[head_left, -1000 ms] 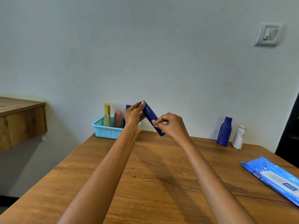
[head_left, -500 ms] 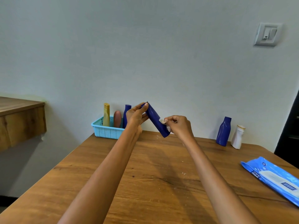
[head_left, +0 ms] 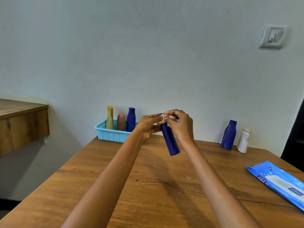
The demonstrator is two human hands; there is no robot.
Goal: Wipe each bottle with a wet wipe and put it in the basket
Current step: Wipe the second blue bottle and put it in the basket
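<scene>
Your wooden table [head_left: 148,195] fills the lower half of the frame. At its right edge lies the blue wipe pack [head_left: 279,183], flat, its long side running toward the lower right. At the table's far left corner, just left of centre, sits the light blue basket [head_left: 111,134], with a yellow bottle [head_left: 109,117], a brown bottle [head_left: 121,121] and a dark blue bottle [head_left: 131,119] standing upright inside it.

At centre frame you hold the blue bottle [head_left: 170,142] above the table, its long axis nearly upright but tilted: top up and slightly left, base down and slightly right. Your left hand [head_left: 147,125] curls round its upper part. Your right hand [head_left: 180,125] has curled fingers that pinch the white wet wipe [head_left: 164,120] against the bottle's top.

At the far right of the table, near the wall, a dark blue flask-shaped bottle [head_left: 229,134] and a smaller white bottle [head_left: 243,140] stand upright, just beside each other.
</scene>
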